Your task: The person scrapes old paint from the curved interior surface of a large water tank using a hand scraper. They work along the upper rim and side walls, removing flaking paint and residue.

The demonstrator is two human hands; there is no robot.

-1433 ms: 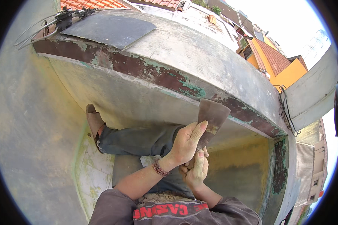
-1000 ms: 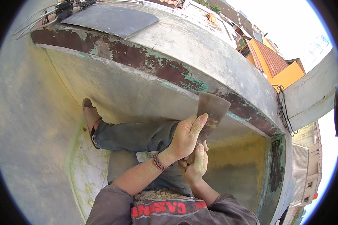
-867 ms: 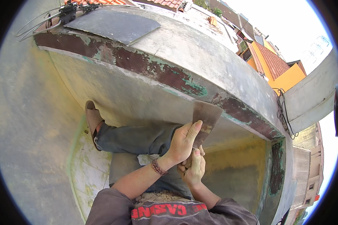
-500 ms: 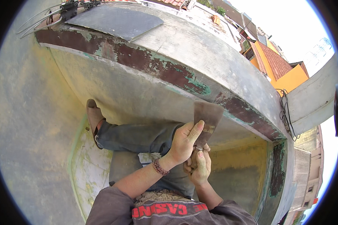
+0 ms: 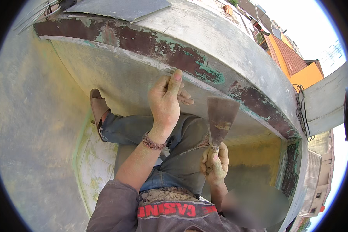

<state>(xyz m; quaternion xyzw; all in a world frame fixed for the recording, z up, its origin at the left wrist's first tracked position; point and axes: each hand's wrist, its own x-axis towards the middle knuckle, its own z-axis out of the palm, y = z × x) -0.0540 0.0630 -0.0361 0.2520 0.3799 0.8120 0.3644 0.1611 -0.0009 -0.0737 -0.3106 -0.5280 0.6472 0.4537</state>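
Observation:
In my right hand (image 5: pixel 215 165) is a wide-bladed putty knife (image 5: pixel 222 118), gripped by its handle with the blade pointing up and away from me. The metal blade is dull and brownish, with a paler patch near its middle. My left hand (image 5: pixel 165 102) is raised apart from the tool, thumb up and fingers loosely bent, with nothing in it. Its thumb tip appears just below a wall band (image 5: pixel 143 43) of flaking dark brown paint with green patches. A beaded bracelet (image 5: pixel 153 142) circles my left wrist.
My sandalled foot (image 5: pixel 99 106) and bent leg lie between me and the curved concrete wall (image 5: pixel 236 42). A grey sheet (image 5: pixel 120 8) lies on the wall top at the far left. Dark cables (image 5: pixel 301 112) hang at the right; tiled roofs (image 5: pixel 284 54) stand beyond.
My left hand has left the putty knife's blade and moved up and left. My right hand has shifted slightly right, still holding the putty knife, whose blade now stands more upright.

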